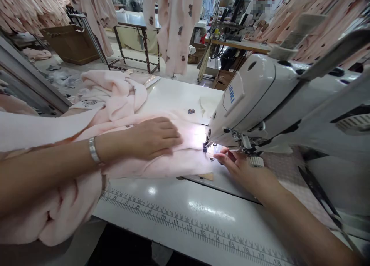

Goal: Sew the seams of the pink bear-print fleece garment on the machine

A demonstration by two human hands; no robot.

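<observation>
My left hand [150, 138] lies flat with fingers stretched out on a pale pink fleece fabric [121, 104], pressing it on the white sewing table [179, 216]. A metal bracelet circles that wrist. My right hand [235, 164] sits just right of the presser foot [207, 146] of the white sewing machine [260, 96], fingers curled at the fabric's edge under the machine head. The machine's lamp lights the cloth by the needle. The fabric trails off the table's left side toward my lap.
A printed ruler scale [185, 223] runs along the table's front edge. Black scissors [320, 196] lie at the right. Pink garments [176, 27] hang behind, with a brown box [71, 42], a metal-framed table [135, 39] and another workstation [237, 42] beyond.
</observation>
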